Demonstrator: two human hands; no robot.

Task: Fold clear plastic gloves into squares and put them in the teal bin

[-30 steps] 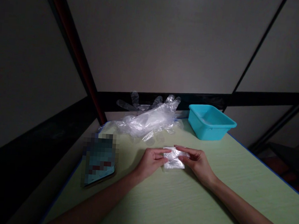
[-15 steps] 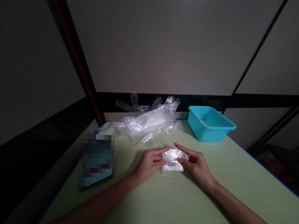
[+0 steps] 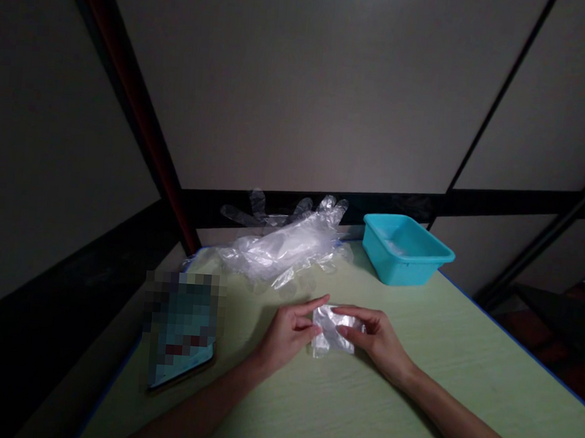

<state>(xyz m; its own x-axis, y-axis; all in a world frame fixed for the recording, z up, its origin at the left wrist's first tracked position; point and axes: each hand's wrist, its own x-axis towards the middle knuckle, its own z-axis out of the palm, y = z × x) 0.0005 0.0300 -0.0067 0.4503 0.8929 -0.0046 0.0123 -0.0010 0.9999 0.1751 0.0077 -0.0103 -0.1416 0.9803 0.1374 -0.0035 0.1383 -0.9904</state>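
Observation:
A small folded piece of clear plastic lies on the pale green table, held between both of my hands. My left hand pinches its left edge, with the forefinger stretched over the top. From the right, my right hand presses its fingers onto the plastic and grips that side.
A heap of clear plastic gloves lies at the back of the table. A turquoise tub stands at the back right. A phone rests near the left edge. Dark wall panels rise behind the table.
The folded plastic has grown more compact and crumpled between my fingers. Both hands have drawn closer together over it. The view has tipped slightly, so everything sits a little lower.

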